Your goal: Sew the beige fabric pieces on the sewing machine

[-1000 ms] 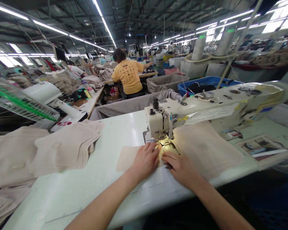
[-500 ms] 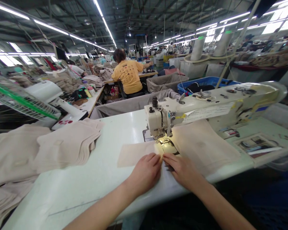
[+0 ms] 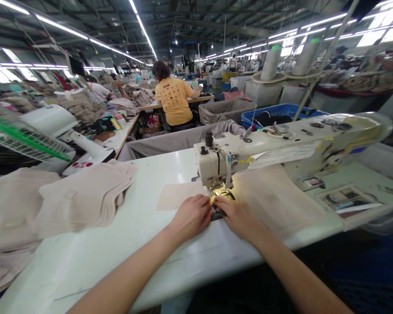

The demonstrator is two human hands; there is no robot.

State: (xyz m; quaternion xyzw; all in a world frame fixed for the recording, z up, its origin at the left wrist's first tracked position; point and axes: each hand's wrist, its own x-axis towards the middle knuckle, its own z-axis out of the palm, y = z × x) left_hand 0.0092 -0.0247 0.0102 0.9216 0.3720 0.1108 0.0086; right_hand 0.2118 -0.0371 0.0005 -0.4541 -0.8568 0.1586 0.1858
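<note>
A white sewing machine stands on a pale green table, its lamp lighting the needle area. My left hand is closed on the near edge of a beige fabric piece, which lies flat left of the needle. Close to the presser foot, my right hand pinches the same edge with thumb and forefinger; a small dark thing, not clear to me, shows under its fingers. The fingertips of both hands almost meet. Right of the needle, under the machine arm, spreads a larger beige fabric panel.
Beige fabric pieces are stacked at the left, by a white fan. A parts tray sits at the right. Beyond the table are a grey cloth-lined bin, a blue basket and a person in a yellow shirt.
Both hands have moved forward, closer to the presser foot, and the fabric piece has slid away from me with them. The view has shifted slightly.
</note>
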